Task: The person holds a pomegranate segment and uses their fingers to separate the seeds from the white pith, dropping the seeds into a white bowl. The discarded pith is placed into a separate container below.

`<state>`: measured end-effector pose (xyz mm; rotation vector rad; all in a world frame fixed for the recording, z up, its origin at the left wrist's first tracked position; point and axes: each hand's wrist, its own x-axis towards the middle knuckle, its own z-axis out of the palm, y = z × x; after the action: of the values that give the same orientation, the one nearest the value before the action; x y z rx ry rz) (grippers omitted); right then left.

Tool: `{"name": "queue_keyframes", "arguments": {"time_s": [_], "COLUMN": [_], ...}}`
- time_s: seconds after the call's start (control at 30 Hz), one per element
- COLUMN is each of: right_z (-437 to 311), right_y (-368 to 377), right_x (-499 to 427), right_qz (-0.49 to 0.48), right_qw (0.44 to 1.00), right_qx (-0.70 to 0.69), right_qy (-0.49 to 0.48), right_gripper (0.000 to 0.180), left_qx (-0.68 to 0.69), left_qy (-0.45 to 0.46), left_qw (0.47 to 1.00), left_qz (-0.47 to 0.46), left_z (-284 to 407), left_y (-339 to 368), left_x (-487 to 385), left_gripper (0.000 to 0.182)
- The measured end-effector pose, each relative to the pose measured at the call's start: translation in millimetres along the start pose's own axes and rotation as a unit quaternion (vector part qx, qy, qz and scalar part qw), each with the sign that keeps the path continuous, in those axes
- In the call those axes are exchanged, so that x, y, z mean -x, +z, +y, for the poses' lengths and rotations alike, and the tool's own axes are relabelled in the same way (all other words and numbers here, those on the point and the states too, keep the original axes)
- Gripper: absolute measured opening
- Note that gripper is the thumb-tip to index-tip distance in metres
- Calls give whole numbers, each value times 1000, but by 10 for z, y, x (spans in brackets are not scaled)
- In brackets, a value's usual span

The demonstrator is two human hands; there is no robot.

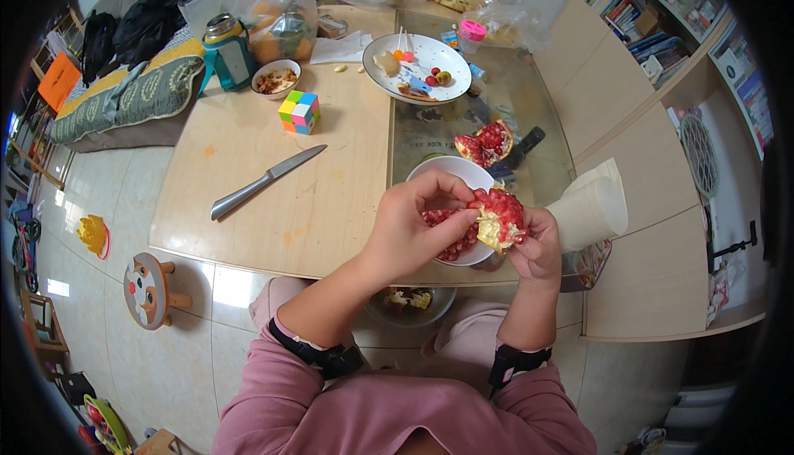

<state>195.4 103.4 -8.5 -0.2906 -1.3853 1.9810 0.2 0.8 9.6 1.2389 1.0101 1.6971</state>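
Observation:
Over a white bowl [448, 169] holding loose red pomegranate seeds [458, 245], both my hands are on one pomegranate piece [500, 214] with pale membrane showing. My right hand [538, 245] grips its right side. The thumb and index finger of my left hand [417, 222] pinch seeds at its left edge. Another pomegranate chunk [487, 143] lies on the table just beyond the bowl. Below the table edge, between my legs, a clear bowl [410, 315] contains peel and membrane scraps. My fingers partly hide the white bowl.
A knife [268, 183] and a puzzle cube [299, 112] lie left on the table [248, 238]. Behind are a small bowl with food [276, 79], a bottle in a carrier [229, 52] and a plate with fruit and lollipops [417, 69]. A paper roll [589, 216] stands right of my right hand.

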Motion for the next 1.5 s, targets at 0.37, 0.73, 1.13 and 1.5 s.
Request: {"name": "queue_keyframes", "arguments": {"time_s": [0.37, 0.73, 1.13, 1.5], "right_z": [-17, -17, 45, 20], "right_y": [-8, -18, -54, -43], "right_x": [-8, 2, -3, 5], "right_qz": [-7, 6, 2, -11], "right_qw": [1000, 998, 1000, 1000], "right_qx": [-27, -55, -1, -16], "right_qy": [0, -3, 24, 19], "right_gripper": [11, 11, 17, 19], "left_qx": [170, -84, 109, 215], "left_qy": [-50, 34, -141, -172], "left_qw": [983, 996, 983, 958], "left_qz": [-46, -4, -46, -79], "left_z": [-14, 85, 28, 22], "left_y": [-102, -97, -110, -93], "left_x": [-51, -50, -29, -42], "left_gripper": [17, 15, 13, 17]}}
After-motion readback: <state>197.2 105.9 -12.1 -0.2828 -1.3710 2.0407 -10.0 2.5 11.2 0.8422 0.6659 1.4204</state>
